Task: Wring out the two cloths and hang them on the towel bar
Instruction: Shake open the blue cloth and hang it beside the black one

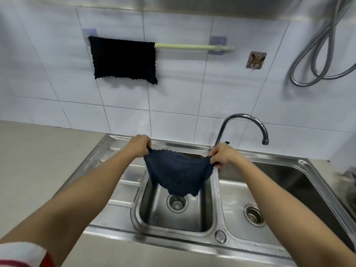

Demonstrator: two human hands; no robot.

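Your left hand (139, 145) and right hand (221, 154) each pinch a top corner of the navy cloth (178, 175), spread over the sink (213, 189). The black cloth (124, 59) hangs on the towel bar (192, 46).

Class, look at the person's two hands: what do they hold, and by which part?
Both hold one dark blue cloth by its upper corners: left hand one, right hand the other.

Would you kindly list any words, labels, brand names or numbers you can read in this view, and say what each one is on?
None: no readable text appears anywhere.
The wall hook carries a brown picture, not lettering.
The hanging black cloth, the blue cloth in both hands, the faucet and the sink show no label or brand mark.
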